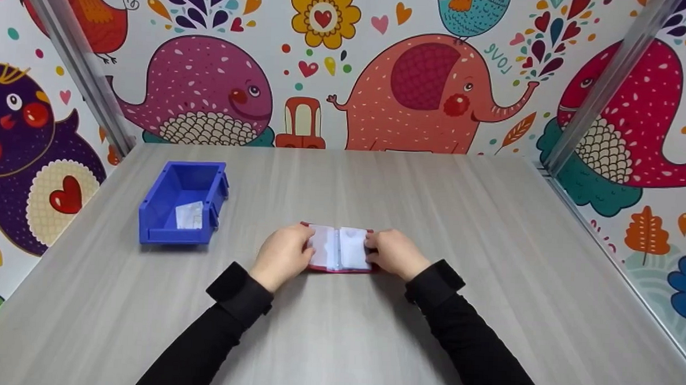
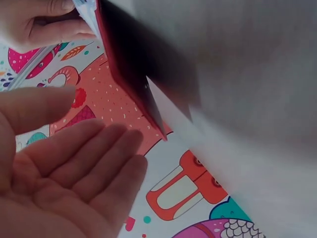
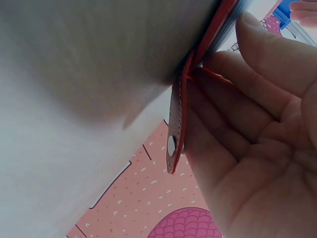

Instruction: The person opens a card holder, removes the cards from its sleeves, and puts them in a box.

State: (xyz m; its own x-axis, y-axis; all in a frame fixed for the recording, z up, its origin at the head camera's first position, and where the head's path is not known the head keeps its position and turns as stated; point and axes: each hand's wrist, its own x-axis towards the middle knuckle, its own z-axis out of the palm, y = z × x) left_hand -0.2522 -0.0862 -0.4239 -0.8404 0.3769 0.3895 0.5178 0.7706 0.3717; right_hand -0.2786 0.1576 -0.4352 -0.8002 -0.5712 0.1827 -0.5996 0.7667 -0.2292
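A small red card holder lies spread open on the table between both hands, its pale clear sleeves facing up. At its left edge is my left hand; in the left wrist view this hand has its fingers extended and thumb apart, beside the red cover. My right hand pinches the right edge, thumb on the sleeve side and fingers against the cover. A strap with a metal snap hangs out beside the right hand's fingers.
A blue plastic bin stands at the left of the table, with a whitish packet inside. Walls printed with cartoon animals enclose the wood-grain table at the back and sides.
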